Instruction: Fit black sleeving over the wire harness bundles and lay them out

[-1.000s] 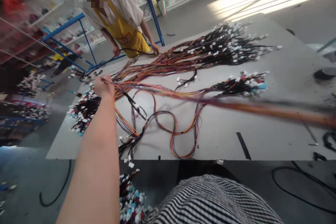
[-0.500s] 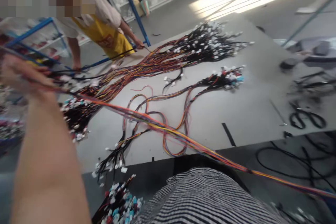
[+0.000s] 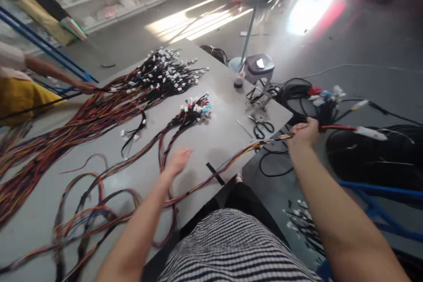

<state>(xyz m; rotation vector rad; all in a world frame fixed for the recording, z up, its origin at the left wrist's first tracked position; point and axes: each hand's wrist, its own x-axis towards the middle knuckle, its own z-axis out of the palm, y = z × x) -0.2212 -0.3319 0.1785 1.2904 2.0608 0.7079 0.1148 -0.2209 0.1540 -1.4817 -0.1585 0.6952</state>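
My right hand (image 3: 304,132) is closed around one end of a wire harness (image 3: 238,155), out past the table's right edge. White and red connector ends stick out beyond my fist. From there the harness's red, yellow and dark wires run back across the table. Over the table's middle hovers my left hand (image 3: 178,161), smeared by motion, so its fingers cannot be made out. Close to it lies a smaller harness branch with white and blue connectors (image 3: 198,110). Loops of other wires (image 3: 99,211) lie on the left part of the table.
A thick pile of harnesses with white connectors (image 3: 172,70) covers the table's far side. A co-worker's hand (image 3: 86,87) touches it. Black scissors (image 3: 261,127) and a thin rod (image 3: 244,130) lie near the right corner. A grey stool (image 3: 259,65) and black cable coils (image 3: 297,97) stand beyond.
My view has swung right. My left arm, earlier stretched far left along the harness, is now over the table's middle. My right hand has come into view, holding the harness end.
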